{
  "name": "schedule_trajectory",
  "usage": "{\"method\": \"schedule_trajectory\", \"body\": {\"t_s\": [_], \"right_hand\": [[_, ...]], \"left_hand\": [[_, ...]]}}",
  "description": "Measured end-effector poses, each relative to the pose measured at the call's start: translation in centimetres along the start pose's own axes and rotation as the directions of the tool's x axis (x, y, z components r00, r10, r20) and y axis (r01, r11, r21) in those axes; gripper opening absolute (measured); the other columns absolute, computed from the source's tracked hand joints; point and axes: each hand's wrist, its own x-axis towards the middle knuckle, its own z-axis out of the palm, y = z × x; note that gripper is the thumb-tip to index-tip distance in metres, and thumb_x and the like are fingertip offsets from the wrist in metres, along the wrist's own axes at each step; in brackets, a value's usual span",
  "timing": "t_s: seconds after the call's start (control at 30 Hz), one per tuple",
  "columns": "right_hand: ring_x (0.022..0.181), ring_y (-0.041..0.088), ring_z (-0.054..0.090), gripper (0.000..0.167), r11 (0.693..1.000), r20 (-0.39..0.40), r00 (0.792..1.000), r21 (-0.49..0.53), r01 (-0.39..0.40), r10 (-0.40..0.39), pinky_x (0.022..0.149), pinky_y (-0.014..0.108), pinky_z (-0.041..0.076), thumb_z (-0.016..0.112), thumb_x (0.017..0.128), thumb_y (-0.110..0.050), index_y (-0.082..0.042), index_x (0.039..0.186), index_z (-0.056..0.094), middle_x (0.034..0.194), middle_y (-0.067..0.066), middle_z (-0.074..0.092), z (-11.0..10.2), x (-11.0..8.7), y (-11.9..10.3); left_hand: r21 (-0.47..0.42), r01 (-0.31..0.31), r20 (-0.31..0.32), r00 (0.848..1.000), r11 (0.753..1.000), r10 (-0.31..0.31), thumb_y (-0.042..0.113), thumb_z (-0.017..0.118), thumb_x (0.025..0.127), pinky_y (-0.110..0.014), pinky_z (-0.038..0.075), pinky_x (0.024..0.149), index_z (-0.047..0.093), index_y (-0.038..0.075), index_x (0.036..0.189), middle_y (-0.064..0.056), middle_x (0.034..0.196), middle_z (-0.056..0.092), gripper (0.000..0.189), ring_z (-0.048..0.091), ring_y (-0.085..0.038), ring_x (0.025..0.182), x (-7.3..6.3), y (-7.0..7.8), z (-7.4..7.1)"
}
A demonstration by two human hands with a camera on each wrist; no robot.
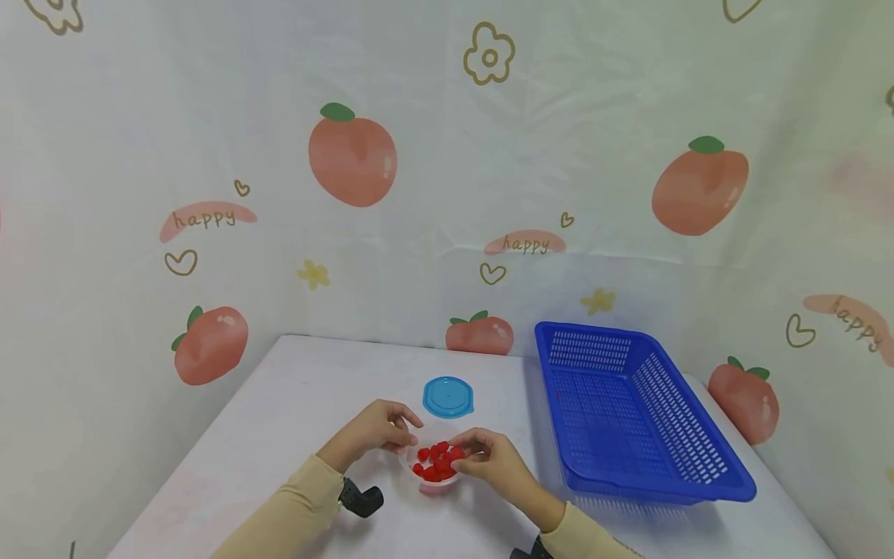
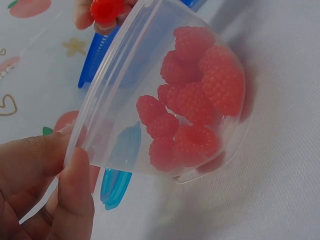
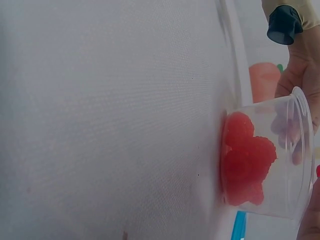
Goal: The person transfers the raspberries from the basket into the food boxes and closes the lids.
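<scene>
A clear plastic tub stands on the white tabletop with several red raspberries in its bottom. My left hand pinches the tub's rim between thumb and fingers on the left side. Over the opposite side of the rim is my right hand, its fingertips holding one raspberry, seen beyond the rim in the left wrist view. In the right wrist view the raspberries show through the tub's wall, and only a sliver of my right hand appears at the edge.
A round blue lid lies on the table behind the tub. To the right sits a large blue plastic basket with slotted walls. A white cloth backdrop printed with fruit hangs behind the table.
</scene>
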Motion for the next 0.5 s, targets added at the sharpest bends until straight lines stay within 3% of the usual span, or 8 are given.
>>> {"method": "schedule_trajectory", "body": {"t_s": [0.2, 0.5], "right_hand": [[0.085, 0.017, 0.061, 0.027, 1.0, 0.004, 1.0, 0.009, 0.008, -0.008, 0.074, 0.019, 0.056, 0.074, 0.081, -0.003, 0.005, 0.106, 0.067, 0.102, 0.023, 0.067, 0.03, -0.09, 0.12], [0.086, 0.017, 0.062, 0.027, 1.0, 0.006, 1.0, 0.004, 0.012, -0.012, 0.075, 0.02, 0.056, 0.074, 0.082, -0.003, 0.004, 0.107, 0.067, 0.103, 0.023, 0.067, -0.14, -0.16, -0.03]], "left_hand": [[-0.003, -0.002, -0.002, 1.0, 1.0, 0.002, 0.008, 0.076, 0.082, -0.024, 0.056, 0.06, 0.069, 0.0, 0.104, -0.006, 0.073, 0.058, 0.025, 0.059, -0.013, 0.056, -0.03, -0.04, 0.04], [-0.001, -0.013, 0.002, 1.0, 1.0, 0.013, 0.009, 0.076, 0.082, -0.024, 0.056, 0.06, 0.069, 0.0, 0.104, -0.005, 0.071, 0.059, 0.025, 0.059, -0.013, 0.056, -0.04, -0.06, -0.01]]}}
